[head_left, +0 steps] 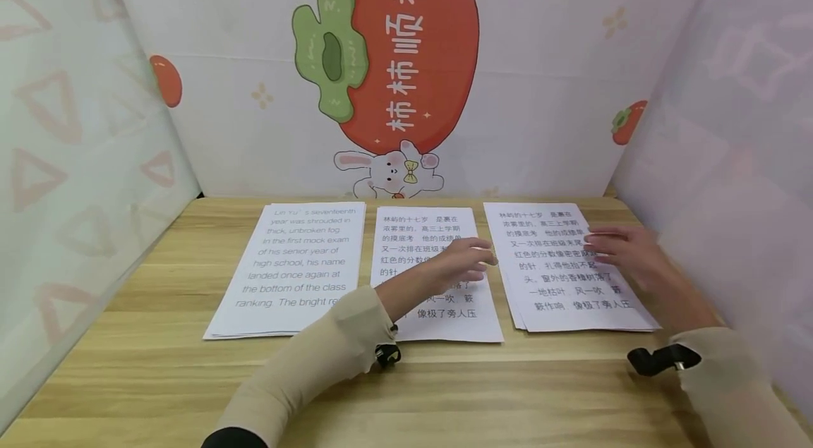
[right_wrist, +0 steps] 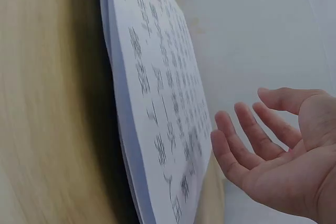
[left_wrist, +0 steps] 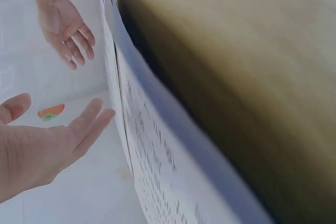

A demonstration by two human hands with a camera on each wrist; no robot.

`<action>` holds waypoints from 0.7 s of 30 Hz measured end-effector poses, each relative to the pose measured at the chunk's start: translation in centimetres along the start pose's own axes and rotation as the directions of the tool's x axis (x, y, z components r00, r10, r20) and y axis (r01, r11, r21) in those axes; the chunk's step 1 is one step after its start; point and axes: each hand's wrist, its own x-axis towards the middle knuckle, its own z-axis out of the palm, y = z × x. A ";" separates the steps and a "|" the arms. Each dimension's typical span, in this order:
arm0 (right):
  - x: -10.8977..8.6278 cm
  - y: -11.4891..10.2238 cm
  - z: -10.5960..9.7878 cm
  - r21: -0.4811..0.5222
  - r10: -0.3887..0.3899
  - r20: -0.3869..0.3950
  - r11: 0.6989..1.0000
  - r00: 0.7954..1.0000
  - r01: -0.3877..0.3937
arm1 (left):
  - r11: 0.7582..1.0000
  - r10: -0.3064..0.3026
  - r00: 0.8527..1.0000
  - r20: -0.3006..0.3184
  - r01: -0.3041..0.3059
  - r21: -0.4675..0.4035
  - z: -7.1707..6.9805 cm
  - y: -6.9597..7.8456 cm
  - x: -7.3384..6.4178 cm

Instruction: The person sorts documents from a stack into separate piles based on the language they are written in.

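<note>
Three stacks of printed paper lie side by side on the wooden table. Above the middle stack [head_left: 422, 222], printed in Chinese, hovers my left hand [head_left: 452, 268], its fingertips close to the left edge of the right stack [head_left: 540, 271]. My right hand [head_left: 625, 255] is over that right stack's right edge, the fingers overlapping its Chinese text in the head view. Both hands hold nothing, and they face each other across the right stack. In the right wrist view the right hand [right_wrist: 278, 156] has loosely bent fingers. The left hand [left_wrist: 52, 145] shows relaxed fingers in the left wrist view.
The left stack [head_left: 292, 264] carries English text; my left forearm passes over its lower right corner. Pale patterned cloth walls [head_left: 540, 67] enclose the wooden table [head_left: 444, 391] at the back and both sides. A black strap [head_left: 663, 360] sits at my right wrist.
</note>
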 end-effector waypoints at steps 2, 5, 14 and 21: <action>0.1 -0.5 0.9 0.001 -0.018 0.023 1.000 1.000 0.018 | 1.000 0.018 1.000 -0.005 -0.018 0.017 -0.9 0.0 -0.4; 0.4 -1.2 2.3 0.005 -0.051 0.068 0.999 0.996 0.051 | 0.998 0.049 0.999 -0.012 -0.049 0.039 -2.2 -0.1 -0.9; 1.1 -2.7 6.7 0.005 -0.054 0.171 0.999 0.984 0.054 | 0.996 0.065 0.996 -0.065 -0.060 0.073 -5.8 -0.1 -3.0; 1.8 -3.2 9.5 0.007 -0.057 0.227 0.998 0.972 0.057 | 0.995 0.044 0.993 -0.109 -0.034 0.092 -7.9 -0.8 -4.0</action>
